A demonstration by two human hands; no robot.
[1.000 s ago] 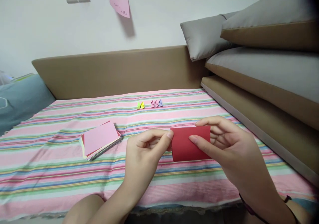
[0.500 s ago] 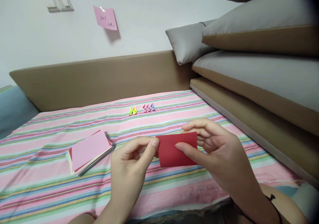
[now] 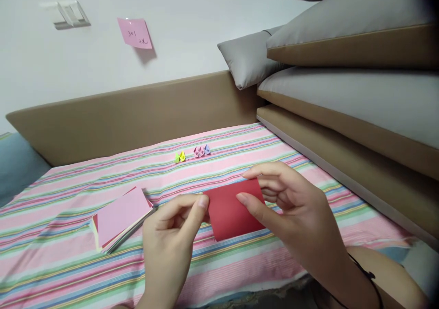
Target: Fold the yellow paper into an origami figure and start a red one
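A rectangular sheet of red paper (image 3: 226, 213) is held between both hands above the striped cloth (image 3: 240, 272). My left hand (image 3: 174, 235) pinches its upper left corner between thumb and forefinger. On the right part of the sheet rests the thumb of my right hand (image 3: 295, 208), while its other fingers reach behind the paper, partly hidden. To the left lies a stack of coloured paper (image 3: 121, 217), a pink sheet on top. Farther back on the cloth stand small folded paper pieces: a green and yellow pair (image 3: 180, 157) and a pink and purple group (image 3: 201, 151).
Large grey and brown cushions (image 3: 343, 89) are piled along the right side. A brown padded board (image 3: 126, 116) runs along the wall at the back. A pink note (image 3: 135, 33) and a switch plate (image 3: 71, 14) are on the wall. At far left sits a blue cushion (image 3: 20, 167).
The red sheet has tilted slightly, its right end higher, and more of its face shows. Both hands keep their hold on it. The whole view has shifted a little.
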